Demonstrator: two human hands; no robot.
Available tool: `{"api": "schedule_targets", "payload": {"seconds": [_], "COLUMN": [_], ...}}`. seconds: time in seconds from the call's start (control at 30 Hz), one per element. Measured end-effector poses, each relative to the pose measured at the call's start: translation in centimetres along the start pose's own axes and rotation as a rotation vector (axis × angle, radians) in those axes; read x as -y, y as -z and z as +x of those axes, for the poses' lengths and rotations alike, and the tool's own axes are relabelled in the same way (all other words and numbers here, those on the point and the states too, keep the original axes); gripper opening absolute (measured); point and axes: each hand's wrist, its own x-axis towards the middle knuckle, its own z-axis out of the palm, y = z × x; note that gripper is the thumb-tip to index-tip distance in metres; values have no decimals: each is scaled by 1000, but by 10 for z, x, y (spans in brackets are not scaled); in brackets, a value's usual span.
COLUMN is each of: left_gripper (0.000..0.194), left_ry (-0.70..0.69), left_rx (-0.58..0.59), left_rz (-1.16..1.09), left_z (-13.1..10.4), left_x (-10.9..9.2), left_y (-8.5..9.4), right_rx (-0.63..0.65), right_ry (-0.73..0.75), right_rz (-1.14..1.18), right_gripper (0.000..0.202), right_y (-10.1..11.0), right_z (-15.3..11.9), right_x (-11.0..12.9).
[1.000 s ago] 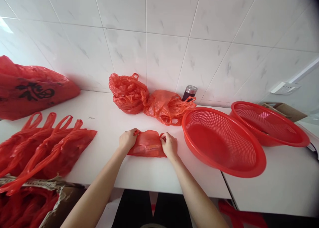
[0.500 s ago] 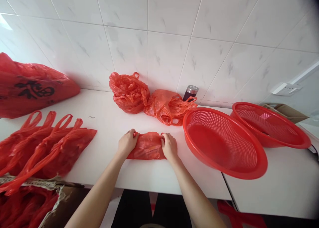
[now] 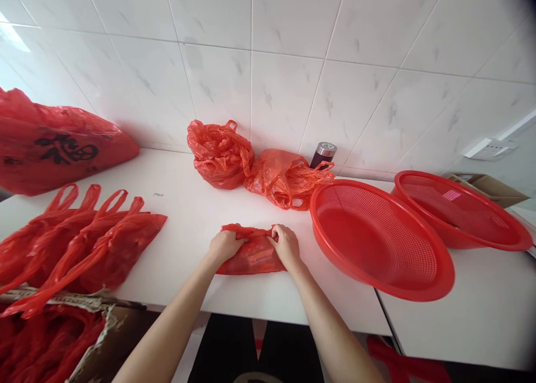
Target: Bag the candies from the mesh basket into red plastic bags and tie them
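Note:
A red plastic bag [image 3: 256,257] lies folded into a flat strip on the white table, near its front edge. My left hand [image 3: 227,244] is closed on the bag's upper left part, thumb pointing inward. At the upper right, my right hand [image 3: 286,245] pinches the bag's edge between thumb and fingers. Some pinkish contents show faintly through the film; I cannot tell what they are. Behind my hands sit a crumpled red plastic bag [image 3: 221,157] and a second loose heap of red bags [image 3: 288,179].
Two red perforated baskets [image 3: 377,243] [image 3: 460,212] stand at right. A dark cup with a silver lid [image 3: 323,154] is by the wall. Several knotted red bags [image 3: 96,243] lie left, before a large red bag [image 3: 71,143]. A cardboard box [image 3: 104,338] holds red bags below.
My left hand has moved slightly right, inward along the bag, its thumb now lying over the upper part. The bag's top edge looks more bunched between my hands. The view has shifted slightly.

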Motion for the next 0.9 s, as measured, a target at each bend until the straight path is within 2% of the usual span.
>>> {"api": "schedule_targets", "payload": {"seconds": [0.27,0.43,0.57,0.63,0.7,0.8,0.9], "left_gripper": [17,27,44,43,47,50,50], "left_ry": [-22,-93,-205,-246,-255,-234,-152], "left_rx": [-117,-169,-100,-44,-39,-147,-257], "left_rz": [15,-34,-180,-316,-404,-409,-369], "left_z": [-3,-13,-21,-23,-27,-36,-51], "left_x": [5,2,-3,-4,-1,10,25], "left_y": [-10,-8,0,3,6,10,13], "right_rx": [11,-3,3,8,-10,-111,-222], "right_ry": [-14,-33,-59,-97,-148,-224,-301], "right_rz": [-6,53,173,327,486,571,608], "right_gripper": [17,18,22,25,30,36,32], "right_y": [-1,0,9,14,17,17,14], "right_z": [-1,-1,-3,-4,-4,-1,2], "right_x": [-1,2,6,5,3,-3,-7]}}
